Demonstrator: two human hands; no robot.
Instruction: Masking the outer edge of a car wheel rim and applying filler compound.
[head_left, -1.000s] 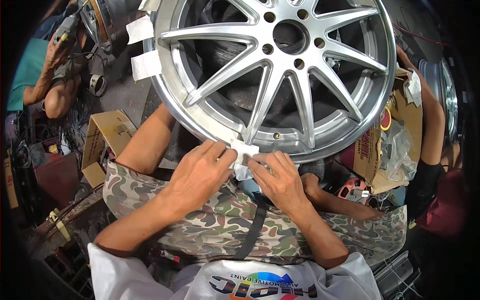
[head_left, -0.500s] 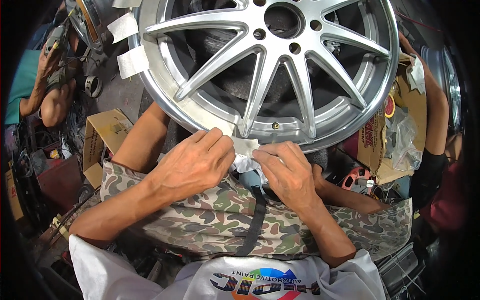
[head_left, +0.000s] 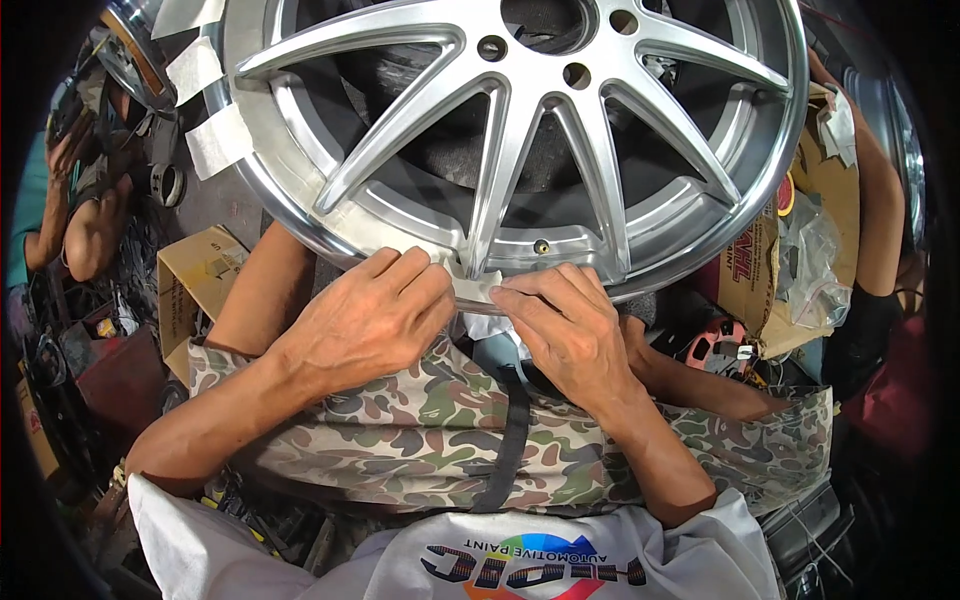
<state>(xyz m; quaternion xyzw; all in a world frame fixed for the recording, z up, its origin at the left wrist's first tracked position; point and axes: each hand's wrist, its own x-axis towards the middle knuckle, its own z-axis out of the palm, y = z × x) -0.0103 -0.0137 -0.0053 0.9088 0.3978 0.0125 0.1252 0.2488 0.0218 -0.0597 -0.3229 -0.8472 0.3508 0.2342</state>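
A silver multi-spoke wheel rim [head_left: 522, 92] lies face up in front of me. At its near lip, a short strip of pale masking tape [head_left: 474, 290] stretches between my two hands. My left hand [head_left: 375, 318] pinches the strip's left end, knuckles close to the rim edge. The other end is between the thumb and fingers of my right hand [head_left: 562, 325]. More pale tape [head_left: 395, 230] runs along the rim's inner ledge at the near left. Loose-ended tape tabs [head_left: 219, 140] stick outward over the left edge. My fingertips are partly hidden.
An open cardboard box [head_left: 200, 275] stands at the left; another box [head_left: 745, 262] at the right holds a clear plastic bag [head_left: 815, 268]. A red-and-black object [head_left: 712, 345] lies near it. Another person [head_left: 95, 235] sits at the far left, and someone's arm [head_left: 870, 190] shows at the right.
The tape strip has come up against the near lip of the rim, with both hands still on it. In view, the rim sits a little further left and up.
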